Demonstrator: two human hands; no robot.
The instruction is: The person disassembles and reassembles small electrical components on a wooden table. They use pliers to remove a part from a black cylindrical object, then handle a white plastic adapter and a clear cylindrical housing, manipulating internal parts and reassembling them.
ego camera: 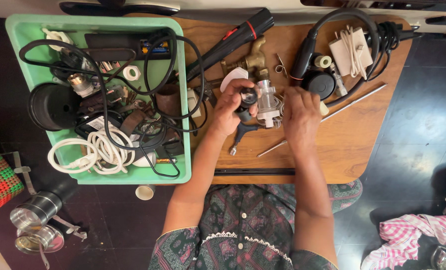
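Note:
Over a small wooden table (363,135) my left hand (229,109) grips a small black round part (248,96). My right hand (300,116) holds the far side of a clear and white plastic fitting (267,103) that sits between both hands. The black part touches the fitting's left side. Under the hands lie a dark Y-shaped tool (243,133) and a thin metal rod (333,116). A brass tap (250,60) lies just beyond the hands.
A green tray (20,30) at left holds tangled black and white cables, a black round lid and small metal parts. A black torch (233,39), black hose (328,25), white adapter (350,50) lie at the back. Steel tins (35,222) and checked cloth (413,232) are on the dark floor.

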